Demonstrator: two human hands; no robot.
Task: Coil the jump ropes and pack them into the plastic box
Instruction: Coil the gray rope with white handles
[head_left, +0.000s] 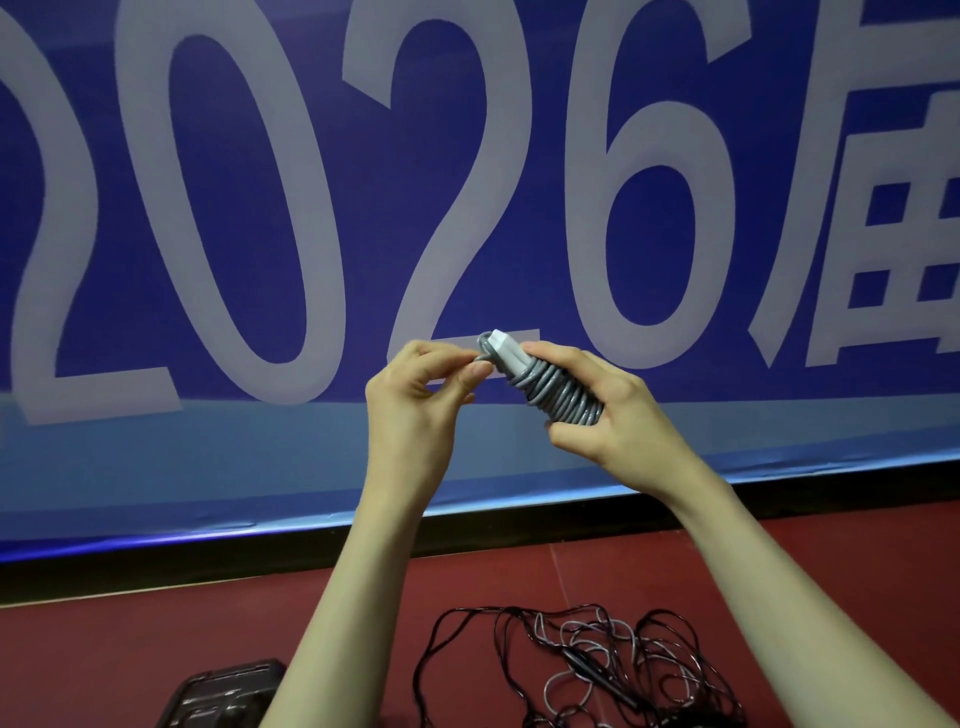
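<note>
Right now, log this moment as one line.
grey jump rope: coiled, in right hand | left hand: pinches rope end | loose ropes: floor

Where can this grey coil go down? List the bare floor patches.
Bare red floor lies left of the dark box, below the black baseboard. Another patch sits right of the tangled ropes. The ropes' spot is crowded.

In my grip: a grey cord coil (563, 397) wound round white plastic handles (506, 349). Below it, black tangled ropes (613, 670) on dark red floor (130, 649); behind, a blue banner (467, 156) with pale grey numerals.
</note>
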